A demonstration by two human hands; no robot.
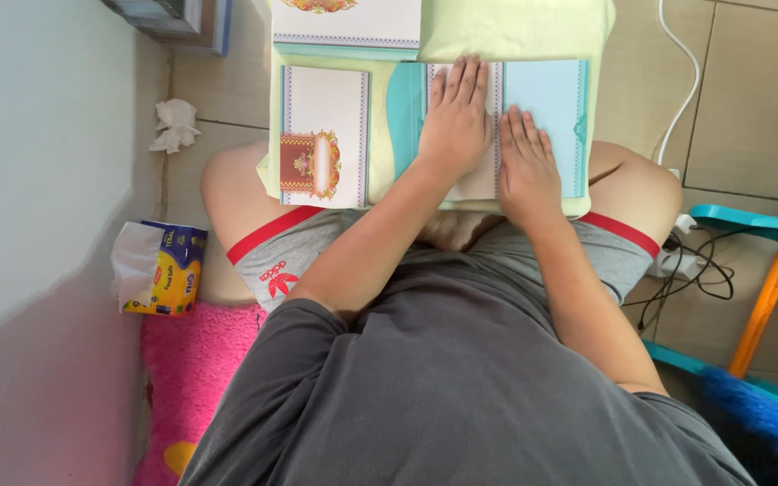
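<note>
Fingers flat on pale-blue bordered card

Lying crumpled on the floor tiles beside the wall: a white tissue wad. Leaning against the same wall, nearer the camera: a soft tissue pack in blue and yellow. Resting just below that pack, along the wall: a pink cushion. Trailing far from the wall: a white cable, tangled black cords, and an orange-handled blue brush.
</note>
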